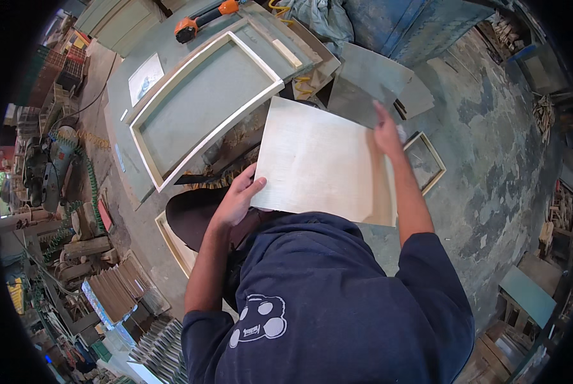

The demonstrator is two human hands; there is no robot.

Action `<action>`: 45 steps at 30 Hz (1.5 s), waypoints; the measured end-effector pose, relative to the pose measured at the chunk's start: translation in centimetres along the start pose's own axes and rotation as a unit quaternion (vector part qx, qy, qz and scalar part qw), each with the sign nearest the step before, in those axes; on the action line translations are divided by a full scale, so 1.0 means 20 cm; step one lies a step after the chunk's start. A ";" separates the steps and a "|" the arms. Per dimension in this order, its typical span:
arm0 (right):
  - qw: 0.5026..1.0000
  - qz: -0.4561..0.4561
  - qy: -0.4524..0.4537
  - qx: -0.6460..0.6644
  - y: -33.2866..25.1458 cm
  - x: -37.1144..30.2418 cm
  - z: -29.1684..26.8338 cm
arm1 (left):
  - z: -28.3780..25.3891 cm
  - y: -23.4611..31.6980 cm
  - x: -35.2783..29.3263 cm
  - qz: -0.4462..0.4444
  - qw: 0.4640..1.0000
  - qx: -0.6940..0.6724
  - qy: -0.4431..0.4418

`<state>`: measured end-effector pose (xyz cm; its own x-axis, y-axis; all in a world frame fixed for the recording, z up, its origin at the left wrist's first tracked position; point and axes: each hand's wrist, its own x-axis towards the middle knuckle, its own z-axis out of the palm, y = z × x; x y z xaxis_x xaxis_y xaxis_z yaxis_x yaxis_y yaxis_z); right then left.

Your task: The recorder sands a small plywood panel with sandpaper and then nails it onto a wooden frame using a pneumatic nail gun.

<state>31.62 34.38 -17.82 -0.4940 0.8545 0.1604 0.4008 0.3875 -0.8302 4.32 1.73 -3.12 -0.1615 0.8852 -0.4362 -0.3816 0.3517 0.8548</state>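
Pale wood panel lies before your torso, its long axis left to right. Your left hand clamps its left edge, nearer the curved frame; your right hand, blurred, overlaps the upper right corner, contact unclear.

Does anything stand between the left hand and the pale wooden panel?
Nothing visible does: the left hand grips the panel directly at its left edge, thumb on the upper face. The right hand is by the opposite edge, blurred.
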 end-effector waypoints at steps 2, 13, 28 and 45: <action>0.996 0.058 0.056 -0.041 0.05 -0.04 -0.22 | 0.02 0.02 0.01 -0.001 1.000 -0.024 -0.008; 0.754 0.309 0.128 0.566 0.03 -0.94 -0.91 | 0.31 -0.09 0.39 -0.073 0.989 -0.001 -0.132; 0.926 0.165 0.187 -0.285 -0.22 -0.77 -0.94 | 0.42 -0.10 0.56 -0.046 0.986 0.120 -0.109; 0.934 0.165 -0.033 -0.315 0.26 -0.73 -0.16 | 0.29 -0.05 0.42 -0.047 0.988 0.104 -0.100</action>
<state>43.47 25.15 -22.79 -0.3014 0.9482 -0.1004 0.9041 0.2507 -0.3462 8.68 10.53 -5.93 0.0559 0.8810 -0.4698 -0.1869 0.4715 0.8618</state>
